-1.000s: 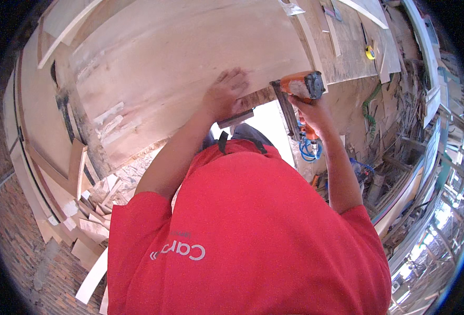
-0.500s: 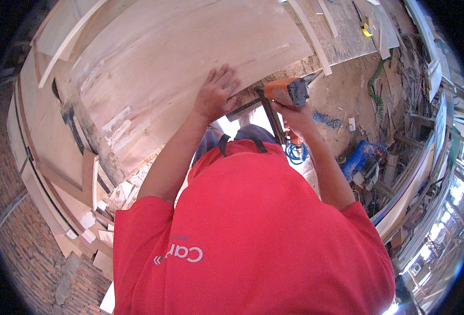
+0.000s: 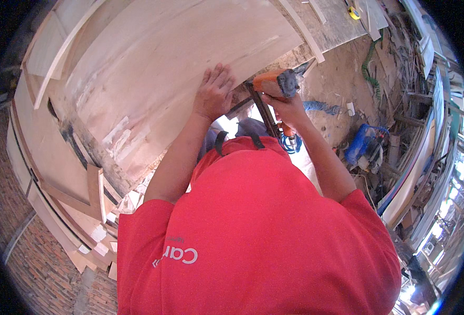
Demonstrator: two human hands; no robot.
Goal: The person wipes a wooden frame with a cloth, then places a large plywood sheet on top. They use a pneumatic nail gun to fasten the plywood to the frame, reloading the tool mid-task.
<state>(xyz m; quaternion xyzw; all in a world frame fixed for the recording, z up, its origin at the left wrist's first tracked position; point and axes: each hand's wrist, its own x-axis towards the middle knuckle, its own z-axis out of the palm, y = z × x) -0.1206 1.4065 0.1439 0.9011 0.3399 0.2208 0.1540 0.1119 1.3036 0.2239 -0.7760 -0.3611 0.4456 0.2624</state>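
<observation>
My left hand (image 3: 214,94) lies flat with fingers stretched out on a large pale plywood sheet (image 3: 153,68), close to its near edge. In my right hand (image 3: 289,111) is an orange and black nail gun (image 3: 275,83), held by its grip. The gun's dark magazine (image 3: 263,110) slants down toward me, and its nose is at the sheet's near edge, just right of my left hand. Whether the nose touches the wood I cannot tell. A blue coiled air hose (image 3: 293,144) hangs below the grip.
Wooden strips (image 3: 300,29) lie across the sheet's right side, with a yellow tape measure (image 3: 353,13) beyond. A blue machine (image 3: 362,143) and a green hose (image 3: 369,71) are at right among scraps. Framed panels (image 3: 58,152) stand left, by a brick surface (image 3: 48,268).
The whole view has shifted slightly, with the surroundings moving up and left. The nail gun sits a little nearer my left hand, which stays flat on the sheet.
</observation>
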